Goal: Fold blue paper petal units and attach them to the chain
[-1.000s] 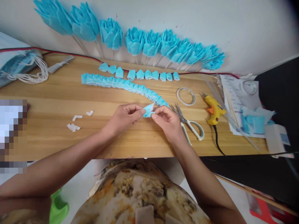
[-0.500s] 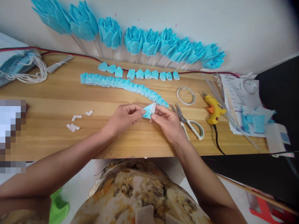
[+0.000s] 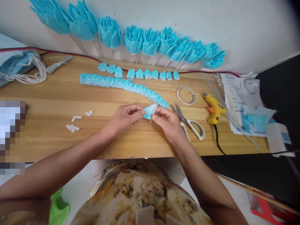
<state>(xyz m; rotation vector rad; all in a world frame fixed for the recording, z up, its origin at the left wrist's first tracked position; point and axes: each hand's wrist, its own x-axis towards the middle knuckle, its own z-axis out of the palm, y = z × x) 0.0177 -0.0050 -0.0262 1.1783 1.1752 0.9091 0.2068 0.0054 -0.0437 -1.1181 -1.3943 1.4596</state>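
Observation:
Between both hands is a small folded blue petal (image 3: 148,111) with a white strip along its right edge. My left hand (image 3: 126,117) pinches its left corner between thumb and fingers. At the other side my right hand (image 3: 167,120) grips the white-edged end, thumb in front. Just beyond the fingers, a long overlapping row of folded blue petals (image 3: 122,85) curves across the table. Scissors (image 3: 185,118) with white handles lie beside my right hand, partly behind the wrist.
Blue flowers on sticks (image 3: 133,39) lean along the wall, above several separate petals (image 3: 147,74). To the right are a tape roll (image 3: 195,97), a yellow glue gun (image 3: 215,109) and papers with blue scraps (image 3: 257,122). White paper bits (image 3: 73,128) lie at left, near white cords (image 3: 38,70).
The hands keep the same pinch on the blue petal, with hardly any movement. The whole view has shifted very slightly.

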